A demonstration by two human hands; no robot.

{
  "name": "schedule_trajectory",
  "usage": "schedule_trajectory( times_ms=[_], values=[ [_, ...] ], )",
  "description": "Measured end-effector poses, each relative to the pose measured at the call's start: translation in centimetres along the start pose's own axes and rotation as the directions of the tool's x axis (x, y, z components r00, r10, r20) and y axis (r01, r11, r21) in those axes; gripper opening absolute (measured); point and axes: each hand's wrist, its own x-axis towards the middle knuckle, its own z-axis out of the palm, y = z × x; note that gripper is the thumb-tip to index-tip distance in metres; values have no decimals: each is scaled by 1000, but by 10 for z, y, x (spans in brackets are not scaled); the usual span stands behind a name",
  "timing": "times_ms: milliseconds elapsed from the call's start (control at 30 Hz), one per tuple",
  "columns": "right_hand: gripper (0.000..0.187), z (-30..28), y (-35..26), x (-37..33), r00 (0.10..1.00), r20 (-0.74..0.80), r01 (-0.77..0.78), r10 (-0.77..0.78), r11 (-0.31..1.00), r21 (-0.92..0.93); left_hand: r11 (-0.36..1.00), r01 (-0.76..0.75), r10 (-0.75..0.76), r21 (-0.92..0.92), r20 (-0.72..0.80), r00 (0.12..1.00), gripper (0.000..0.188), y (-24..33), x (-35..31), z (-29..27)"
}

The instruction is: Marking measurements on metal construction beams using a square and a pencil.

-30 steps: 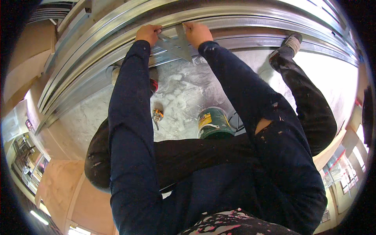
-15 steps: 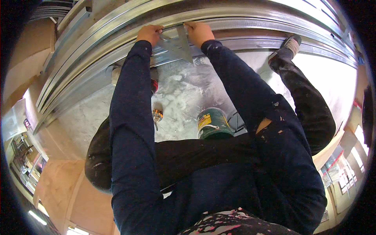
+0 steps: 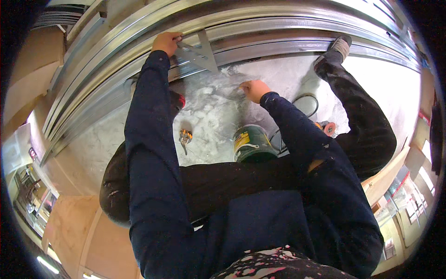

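My left hand (image 3: 166, 43) is closed on the corner of a flat metal triangular square (image 3: 207, 55), which lies across the long galvanised metal profiles (image 3: 278, 24). Its pointed end sticks out toward me over the nearest profile. My right hand (image 3: 256, 91) hovers apart from the metal, above the dusty grey floor, with thumb and fingers pinched together. Whatever is between those fingertips is too small to make out. A small orange and black tool (image 3: 185, 136) rests on the floor between my arms.
A dark green bucket (image 3: 253, 144) with a yellow label stands before my legs. Near my right knee sits a tool with a reddish disc (image 3: 329, 129), with a black cable loop (image 3: 317, 106) beyond it. My right shoe (image 3: 341, 48) touches the profiles. Wooden panels (image 3: 69, 228) rise at left.
My right hand has left the profile and come back toward me over the floor. My left hand and the square have shifted slightly left along the metal.
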Motion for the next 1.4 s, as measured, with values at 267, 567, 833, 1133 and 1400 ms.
schedule_trajectory(
  times_ms=[267, 567, 833, 1133, 1400],
  values=[
    [27, 1, 6, -4, 997, -32, -78, 77, 996, -34, 1000, -18, 18, -4, 15, 1000, 24, 1, 5, 4],
    [26, -5, -1, 6, 994, -101, -30, 33, 999, 31, 999, 3, -4, 46, 27, 1000, 24, 13, 6, 1],
    [25, -43, -70, 47, 925, -379, 78, -11, 984, 162, 999, 22, -22, -35, 9, 1000, 24, 7, 4, 6],
    [25, -59, -104, 96, 805, -585, 60, 102, 966, 250, 998, 16, -15, 53, -18, 1000, 24, 18, -3, -1],
    [25, -77, -94, 138, 811, -585, 34, -9, 999, 31, 989, 8, -17, 147, 59, 998, 30, 36, 3, -8]
  ],
)
